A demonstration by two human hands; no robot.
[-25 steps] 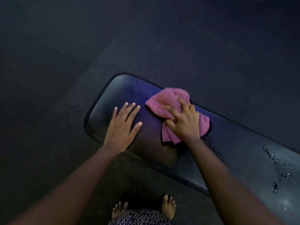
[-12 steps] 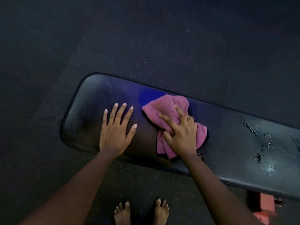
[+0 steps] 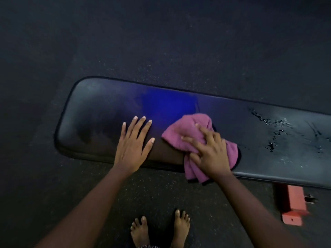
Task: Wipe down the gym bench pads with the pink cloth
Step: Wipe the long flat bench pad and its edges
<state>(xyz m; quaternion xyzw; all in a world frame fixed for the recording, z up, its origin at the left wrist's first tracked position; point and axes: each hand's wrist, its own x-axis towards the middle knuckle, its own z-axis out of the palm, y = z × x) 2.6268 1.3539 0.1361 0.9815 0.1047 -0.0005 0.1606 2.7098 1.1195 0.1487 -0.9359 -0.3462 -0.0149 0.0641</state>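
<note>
A bench pad runs left to right. The left hand lies flat on it, just left of a cloth under the right hand. Droplets lie further right. Two feet stand in front on the floor.

This is a gym, dimly lit. A long black padded bench with a piped edge stands on a dark, speckled rubber floor, the kind laid in weight rooms. Under the bench's right end shows an orange steel frame with a bolt at its side.
</note>
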